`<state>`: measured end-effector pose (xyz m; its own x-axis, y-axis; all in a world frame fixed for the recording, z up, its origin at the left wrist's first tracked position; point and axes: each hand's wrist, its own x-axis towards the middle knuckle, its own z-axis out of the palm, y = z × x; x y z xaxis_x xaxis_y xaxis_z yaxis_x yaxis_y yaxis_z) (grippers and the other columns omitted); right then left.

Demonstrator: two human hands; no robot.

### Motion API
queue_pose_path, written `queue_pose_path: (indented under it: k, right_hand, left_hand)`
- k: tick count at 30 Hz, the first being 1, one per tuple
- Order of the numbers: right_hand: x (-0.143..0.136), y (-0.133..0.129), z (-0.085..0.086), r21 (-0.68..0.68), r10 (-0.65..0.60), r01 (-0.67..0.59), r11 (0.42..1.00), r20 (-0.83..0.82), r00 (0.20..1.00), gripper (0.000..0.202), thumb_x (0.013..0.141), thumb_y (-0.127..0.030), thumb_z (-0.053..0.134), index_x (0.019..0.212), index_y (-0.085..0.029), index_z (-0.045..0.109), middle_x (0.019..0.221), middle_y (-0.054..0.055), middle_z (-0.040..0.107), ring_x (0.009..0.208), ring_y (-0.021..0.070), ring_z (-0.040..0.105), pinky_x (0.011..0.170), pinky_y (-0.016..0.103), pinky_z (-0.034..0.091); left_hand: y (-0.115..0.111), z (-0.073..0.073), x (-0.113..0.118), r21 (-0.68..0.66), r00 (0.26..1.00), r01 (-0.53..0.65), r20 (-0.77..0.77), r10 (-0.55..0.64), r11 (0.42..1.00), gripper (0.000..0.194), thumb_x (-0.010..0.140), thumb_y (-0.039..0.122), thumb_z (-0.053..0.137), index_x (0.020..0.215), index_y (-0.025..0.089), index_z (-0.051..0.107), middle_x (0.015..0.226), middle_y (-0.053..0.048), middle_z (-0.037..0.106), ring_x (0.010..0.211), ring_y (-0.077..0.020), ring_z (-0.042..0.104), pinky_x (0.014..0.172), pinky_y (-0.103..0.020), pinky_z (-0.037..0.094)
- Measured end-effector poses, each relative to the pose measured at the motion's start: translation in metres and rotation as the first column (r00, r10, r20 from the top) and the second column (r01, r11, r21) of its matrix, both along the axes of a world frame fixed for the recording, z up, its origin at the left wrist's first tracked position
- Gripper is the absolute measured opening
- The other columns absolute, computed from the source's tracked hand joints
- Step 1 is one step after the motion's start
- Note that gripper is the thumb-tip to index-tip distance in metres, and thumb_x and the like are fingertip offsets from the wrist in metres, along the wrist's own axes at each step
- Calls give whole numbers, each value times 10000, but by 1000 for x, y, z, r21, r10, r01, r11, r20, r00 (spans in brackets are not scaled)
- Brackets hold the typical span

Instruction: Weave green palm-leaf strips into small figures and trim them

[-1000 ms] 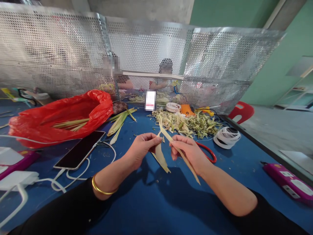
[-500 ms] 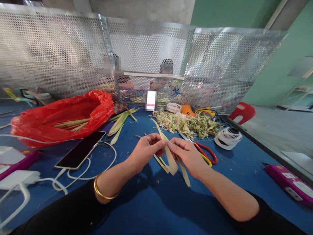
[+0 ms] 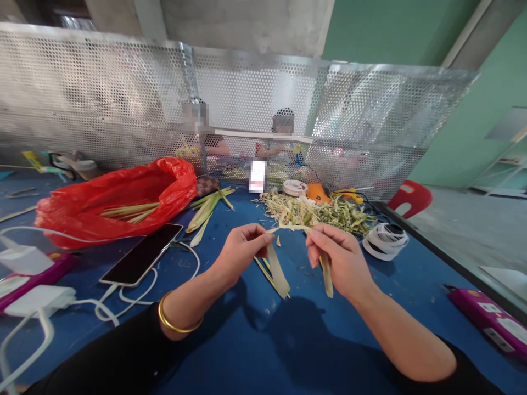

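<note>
2 hands [image 3: 289, 249] pinching pale leaf strips [image 3: 278, 271]

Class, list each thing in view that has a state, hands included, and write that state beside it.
Left hand: pinching a leaf strip
Right hand: pinching another strip
Red bag: open, stems inside
Phone: flat, screen dark, cable plugged in
Scraps: heaped
White band: coiled

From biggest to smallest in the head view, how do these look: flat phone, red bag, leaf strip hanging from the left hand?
1. Red bag
2. Flat phone
3. Leaf strip hanging from left hand
</note>
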<state>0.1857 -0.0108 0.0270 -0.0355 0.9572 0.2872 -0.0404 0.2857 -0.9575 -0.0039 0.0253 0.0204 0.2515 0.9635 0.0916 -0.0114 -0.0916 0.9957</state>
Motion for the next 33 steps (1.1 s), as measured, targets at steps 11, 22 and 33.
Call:
queue_pose_path:
  k: [11, 22, 33]
  right_hand:
    - [25, -2, 25, 202, -239, 338, 919, -395, 887, 170, 838, -311, 581, 701, -216, 611, 545, -40, 443, 451, 89, 425, 440, 241, 347]
    - [-12, 0, -5, -198, 9, -13, 980, -25, 1000, 282, 775, -449, 635, 687, -183, 659, 660, 15, 617, 613, 139, 561, 536, 240, 428]
    - [-14, -6, -2, -227, 371, -471, 853, -370, 851, 254, 806, -418, 622, 815, -166, 650, 638, 9, 612, 569, 144, 606, 632, 300, 494]
  left_hand:
    - [11, -3, -6, -85, 991, -129, 33, 132, 988, 261, 700, 363, 687, 587, 173, 548, 505, 34, 543, 484, -81, 481, 546, -220, 405]
    - [-5, 23, 24, 31, 996, 49, 68, -51, 998, 217, 704, 348, 698, 645, 171, 587, 519, 36, 546, 478, -82, 472, 521, -226, 391]
    - [-5, 42, 38, 74, 998, 28, 59, -32, 997, 225, 720, 342, 676, 591, 184, 581, 463, 47, 486, 404, -71, 414, 422, -224, 332]
